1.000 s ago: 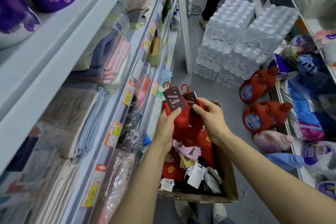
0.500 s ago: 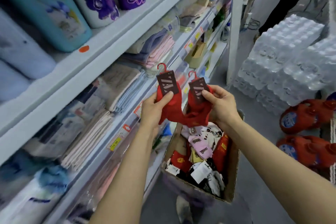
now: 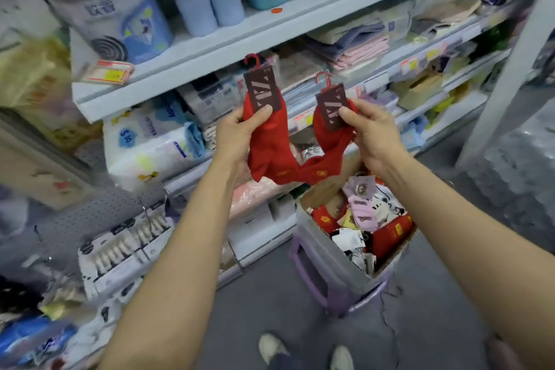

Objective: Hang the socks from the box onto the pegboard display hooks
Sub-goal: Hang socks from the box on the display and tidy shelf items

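My left hand (image 3: 237,135) grips one pair of red socks (image 3: 265,144) with a dark card tag and a red hanger hook on top. A second pair of red socks (image 3: 330,144) with the same tag is in the grip of my right hand (image 3: 371,132). The toes of the two pairs touch between my hands. Below the right hand stands the cardboard box (image 3: 327,249), holding several more socks in red, pink, white and black. A grey pegboard (image 3: 90,216) with hooks and hanging socks is at the lower left.
White shop shelves (image 3: 270,27) with bottles, towels and packets fill the left and top. The box rests on a purple stool (image 3: 315,279). Wrapped packs of water bottles (image 3: 516,165) stand at the right. My shoes (image 3: 306,353) show on the grey floor.
Both hands have lifted the two red pairs up out of the box and pulled them apart. My view has swung left toward the shelves and the pegboard.
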Available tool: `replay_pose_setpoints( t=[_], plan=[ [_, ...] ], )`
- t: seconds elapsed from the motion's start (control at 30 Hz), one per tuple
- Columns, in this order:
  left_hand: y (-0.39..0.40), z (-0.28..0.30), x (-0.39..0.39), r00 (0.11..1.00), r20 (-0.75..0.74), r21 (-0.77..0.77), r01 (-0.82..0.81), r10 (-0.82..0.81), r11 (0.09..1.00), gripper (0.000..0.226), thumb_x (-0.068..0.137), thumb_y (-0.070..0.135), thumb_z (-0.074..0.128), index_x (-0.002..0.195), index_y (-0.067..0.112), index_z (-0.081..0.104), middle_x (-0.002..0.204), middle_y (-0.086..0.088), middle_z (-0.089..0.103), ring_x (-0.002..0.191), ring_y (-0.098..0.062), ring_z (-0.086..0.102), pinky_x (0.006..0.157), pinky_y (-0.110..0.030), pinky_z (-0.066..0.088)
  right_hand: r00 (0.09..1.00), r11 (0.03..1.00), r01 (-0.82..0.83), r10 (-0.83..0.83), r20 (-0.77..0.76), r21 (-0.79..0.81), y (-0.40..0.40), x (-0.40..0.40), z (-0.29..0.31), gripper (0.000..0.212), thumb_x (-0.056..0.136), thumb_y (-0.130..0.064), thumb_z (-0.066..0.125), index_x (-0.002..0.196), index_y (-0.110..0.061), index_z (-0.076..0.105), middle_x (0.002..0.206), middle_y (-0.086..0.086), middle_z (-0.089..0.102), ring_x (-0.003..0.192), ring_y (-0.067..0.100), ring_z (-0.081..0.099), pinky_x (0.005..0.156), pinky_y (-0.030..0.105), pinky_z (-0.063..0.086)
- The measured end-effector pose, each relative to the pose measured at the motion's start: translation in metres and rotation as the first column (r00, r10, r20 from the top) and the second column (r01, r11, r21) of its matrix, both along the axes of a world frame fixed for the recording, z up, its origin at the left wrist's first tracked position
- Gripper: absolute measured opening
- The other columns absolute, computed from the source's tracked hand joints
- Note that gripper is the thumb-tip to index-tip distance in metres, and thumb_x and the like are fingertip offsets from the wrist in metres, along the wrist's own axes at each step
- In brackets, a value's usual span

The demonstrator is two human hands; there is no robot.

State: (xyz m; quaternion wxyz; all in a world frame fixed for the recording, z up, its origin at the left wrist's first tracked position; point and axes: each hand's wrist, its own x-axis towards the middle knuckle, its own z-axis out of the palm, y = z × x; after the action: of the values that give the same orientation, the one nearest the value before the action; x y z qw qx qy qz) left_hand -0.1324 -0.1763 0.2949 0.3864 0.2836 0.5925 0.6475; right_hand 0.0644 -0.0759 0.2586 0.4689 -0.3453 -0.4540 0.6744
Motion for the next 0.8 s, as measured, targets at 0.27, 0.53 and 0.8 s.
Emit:
replay_pose_setpoints(
  t=[0.27,0.53,0.8],
  plan=[
    [-0.103,0.026,-0.071,0.976,-0.123,0.036,-0.175,0.178,0.984,0.012,0.082,0.020,0.077,0.094,0.020,0.075,0.088,0.002,0.076,0.077,-0.010,0.069,0.066,-0.022,0.052,0.944,0.951,-0.299,0.307,-0.117,0.081,-0.042,-0.089,0.054,0.018,0.093,-0.002,0.056,0.097,-0.017,0.066,0.080,-0.008,0.072,0.075,0.009,0.063,0.070,0.025,0.046],
    [-0.233,0.044,-0.135,0.914,-0.149,0.102,-0.364,0.376,0.926,0.018,0.082,0.013,0.076,0.099,0.019,0.074,0.087,0.007,0.076,0.078,-0.008,0.068,0.069,-0.022,0.053,0.838,0.883,-0.466,0.460,-0.294,0.054,-0.133,-0.195,0.081,0.017,0.091,0.006,0.055,0.100,-0.005,0.064,0.079,0.000,0.075,0.071,0.010,0.070,0.069,0.022,0.055],
    [-0.344,0.052,-0.181,0.807,-0.191,0.145,-0.540,0.558,0.829,0.020,0.085,0.010,0.074,0.104,0.016,0.073,0.094,0.001,0.076,0.086,-0.013,0.070,0.077,-0.029,0.057,0.801,0.839,-0.545,0.521,-0.295,0.003,-0.236,-0.282,0.078,0.024,0.088,0.006,0.061,0.111,0.003,0.065,0.086,0.006,0.075,0.077,0.017,0.071,0.076,0.028,0.057]
  ],
)
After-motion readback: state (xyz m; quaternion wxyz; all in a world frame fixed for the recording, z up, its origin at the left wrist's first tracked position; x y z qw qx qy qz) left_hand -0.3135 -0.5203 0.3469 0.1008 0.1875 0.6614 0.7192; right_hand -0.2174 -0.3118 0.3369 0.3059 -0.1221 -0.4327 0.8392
